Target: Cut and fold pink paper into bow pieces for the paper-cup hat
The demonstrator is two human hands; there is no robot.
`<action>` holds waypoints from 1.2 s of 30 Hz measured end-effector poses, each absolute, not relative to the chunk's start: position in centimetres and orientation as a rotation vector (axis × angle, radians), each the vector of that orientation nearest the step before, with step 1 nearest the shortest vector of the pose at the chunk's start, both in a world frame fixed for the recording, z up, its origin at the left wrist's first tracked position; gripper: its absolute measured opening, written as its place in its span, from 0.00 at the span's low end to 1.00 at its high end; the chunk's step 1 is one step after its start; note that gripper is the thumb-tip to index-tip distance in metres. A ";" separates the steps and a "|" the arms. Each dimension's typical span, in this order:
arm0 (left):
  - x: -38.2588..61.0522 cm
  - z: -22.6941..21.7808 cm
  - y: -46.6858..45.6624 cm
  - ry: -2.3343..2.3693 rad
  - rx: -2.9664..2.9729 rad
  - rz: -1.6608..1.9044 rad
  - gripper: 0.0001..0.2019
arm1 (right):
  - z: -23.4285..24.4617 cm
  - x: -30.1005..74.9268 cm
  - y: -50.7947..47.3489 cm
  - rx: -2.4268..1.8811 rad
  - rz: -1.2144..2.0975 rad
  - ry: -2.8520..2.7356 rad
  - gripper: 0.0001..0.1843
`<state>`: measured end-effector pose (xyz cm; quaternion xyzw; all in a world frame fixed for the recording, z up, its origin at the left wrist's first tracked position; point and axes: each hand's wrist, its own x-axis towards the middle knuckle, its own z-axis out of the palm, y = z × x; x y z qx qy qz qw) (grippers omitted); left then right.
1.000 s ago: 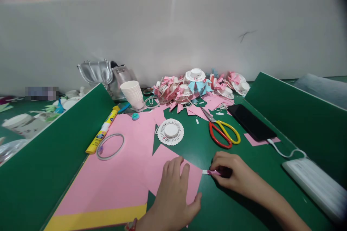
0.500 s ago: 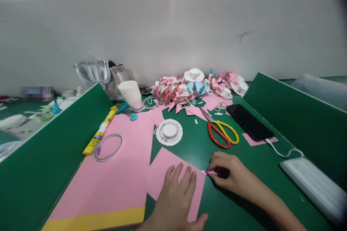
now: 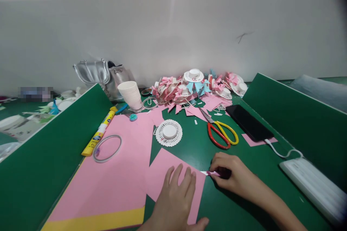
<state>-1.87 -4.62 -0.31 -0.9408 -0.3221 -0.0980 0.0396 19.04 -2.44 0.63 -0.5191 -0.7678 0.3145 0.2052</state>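
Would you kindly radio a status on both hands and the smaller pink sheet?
Left hand spread on smaller pink sheet. Right hand pinching small pink item, pale tip at sheet's corner. Scissors beyond, apart from sheet.

Your left hand (image 3: 175, 198) and right hand (image 3: 230, 173) are bare, slim-fingered; your right forearm (image 3: 271, 198) shows slender and bare too.

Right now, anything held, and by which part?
Right hand: a slim pink tool, possibly a craft knife, pinched by its body behind the pale tip. Left hand: nothing gripped; spread on pink paper.
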 end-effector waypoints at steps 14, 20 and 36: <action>-2.0 -0.6 -4.7 -0.980 -2.878 -0.306 0.33 | 0.8 18.6 -2.5 -1.447 0.878 -2.123 0.06; -2.0 -0.7 -4.7 -0.976 -2.862 -0.279 0.33 | 0.7 18.9 -2.5 -1.461 0.849 -2.124 0.06; -1.9 -0.6 -4.7 -0.985 -2.891 -0.263 0.33 | 0.2 18.0 -2.0 -1.386 0.800 -2.100 0.06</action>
